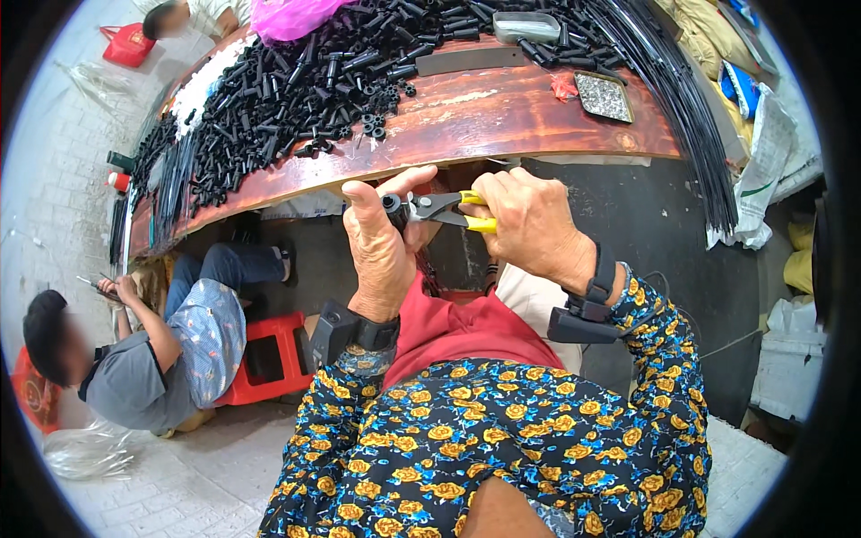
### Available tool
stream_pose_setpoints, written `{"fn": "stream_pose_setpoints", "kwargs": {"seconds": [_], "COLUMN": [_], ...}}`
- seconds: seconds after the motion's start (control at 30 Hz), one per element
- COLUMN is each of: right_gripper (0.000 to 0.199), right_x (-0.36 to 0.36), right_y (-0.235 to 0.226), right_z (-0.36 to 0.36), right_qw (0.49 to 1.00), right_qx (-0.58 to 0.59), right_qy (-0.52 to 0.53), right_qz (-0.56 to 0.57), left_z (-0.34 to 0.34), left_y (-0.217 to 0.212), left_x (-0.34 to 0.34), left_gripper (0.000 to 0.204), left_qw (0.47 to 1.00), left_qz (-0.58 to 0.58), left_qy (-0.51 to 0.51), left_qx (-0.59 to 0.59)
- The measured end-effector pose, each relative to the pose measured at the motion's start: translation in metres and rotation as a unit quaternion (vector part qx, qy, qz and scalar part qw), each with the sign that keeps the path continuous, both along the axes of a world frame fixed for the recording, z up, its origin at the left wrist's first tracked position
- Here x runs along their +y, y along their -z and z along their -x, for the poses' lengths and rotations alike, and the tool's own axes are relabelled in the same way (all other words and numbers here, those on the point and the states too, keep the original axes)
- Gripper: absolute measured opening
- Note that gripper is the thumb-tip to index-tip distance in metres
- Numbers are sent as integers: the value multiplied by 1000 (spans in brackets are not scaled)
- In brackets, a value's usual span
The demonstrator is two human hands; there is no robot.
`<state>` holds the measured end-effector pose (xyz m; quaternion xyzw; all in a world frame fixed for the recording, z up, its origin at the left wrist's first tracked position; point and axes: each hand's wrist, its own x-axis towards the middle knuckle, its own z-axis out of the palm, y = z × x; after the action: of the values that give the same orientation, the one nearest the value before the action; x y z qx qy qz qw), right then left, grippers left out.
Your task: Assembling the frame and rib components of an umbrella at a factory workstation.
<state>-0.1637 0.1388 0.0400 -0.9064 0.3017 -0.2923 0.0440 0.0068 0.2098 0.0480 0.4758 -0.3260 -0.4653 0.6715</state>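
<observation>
Pliers (pixel 446 212), yellow-handled, sit between your two hands, just below the near edge of the table (pixel 538 112). Head view only.

Your right hand (pixel 531 224) is closed around the yellow handles; the metal nose points left, toward your other hand. Your left hand (pixel 381 247) is raised with the thumb up, fingers pinched on a small black part (pixel 393 204) that meets the plier tips. Whether the tips grip the part or only touch it, you cannot tell from this angle. Both hands are close together, almost touching, held over your lap. Each wrist carries a black strap with a small box on it. Your sleeves are dark with yellow flowers; a red cloth (pixel 457 327) lies on your lap under the hands.

Surface: a reddish-brown wooden table, worn, curved by the lens. A large heap of black tubes (pixel 296 81) covers its far and left part, with a few loose black rings near the heap's edge. A bundle of long black rods (pixel 682 99) runs down the right side and overhangs the table. A small metal tray (pixel 603 96) stands near the rods. A pink bag (pixel 287 16) lies at the far edge.

Room: pale tiled floor. A person (pixel 134 359) sits low at your left beside a red stool (pixel 269 359). Another person's head shows at the top left. White sacks (pixel 762 161) are piled at the right.
</observation>
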Motion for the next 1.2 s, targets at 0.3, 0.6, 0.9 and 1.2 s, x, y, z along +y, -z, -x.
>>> {"fn": "stream_pose_setpoints", "kwargs": {"seconds": [0.3,0.6,0.9,1.2], "right_gripper": [24,21,16,21], "right_x": [-54,-182,-208,-207], "right_y": [-26,-16,4,-13], "right_z": [69,138,125,135], "right_qw": [974,933,947,935], "right_qx": [-114,3,120,59], "right_qy": [33,277,280,291], "right_qz": [-195,-227,-101,-195], "left_z": [-24,-28,-9,0], "left_y": [13,6,0,7], "left_x": [-5,-8,-17,-20], "left_gripper": [87,62,56,62], "left_qw": [996,981,976,986], "left_qz": [72,153,121,82], "left_qy": [46,107,148,132], "left_qx": [11,49,-107,-53]}}
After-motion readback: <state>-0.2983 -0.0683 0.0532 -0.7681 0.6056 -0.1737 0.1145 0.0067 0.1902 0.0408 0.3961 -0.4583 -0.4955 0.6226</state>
